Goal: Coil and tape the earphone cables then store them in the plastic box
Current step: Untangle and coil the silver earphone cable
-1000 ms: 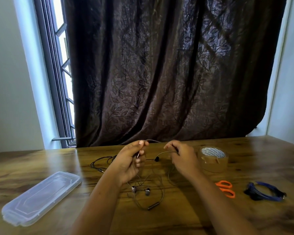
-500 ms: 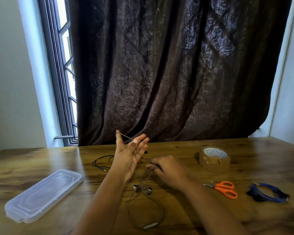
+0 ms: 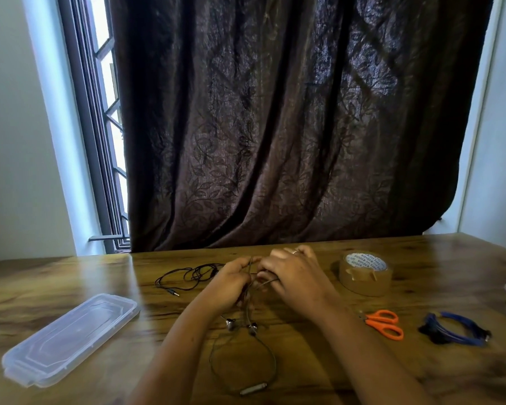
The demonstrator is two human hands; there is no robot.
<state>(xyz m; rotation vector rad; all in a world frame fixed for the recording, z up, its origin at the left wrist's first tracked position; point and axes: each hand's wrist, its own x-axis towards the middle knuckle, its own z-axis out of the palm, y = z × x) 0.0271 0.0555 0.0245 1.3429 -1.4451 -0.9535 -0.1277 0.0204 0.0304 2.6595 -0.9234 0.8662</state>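
The left hand (image 3: 231, 279) pinches the earphone cable (image 3: 247, 309) near the table's (image 3: 70, 273) far edge so the right hand (image 3: 292, 276), gripping slack, can coil it.

Bare forearms (image 3: 362, 346); the right grip (image 3: 295, 276) wears a thin ring (image 3: 295, 251) (silvery, on one finger).

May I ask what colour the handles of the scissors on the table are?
The scissors' handles are orange, shown best in the head view.

Dark leaf-patterned curtain (image 3: 289, 127) over a barred window (image 3: 105, 141) — daylight at left, pale walls (image 3: 12, 141), wooden table (image 3: 70, 273).
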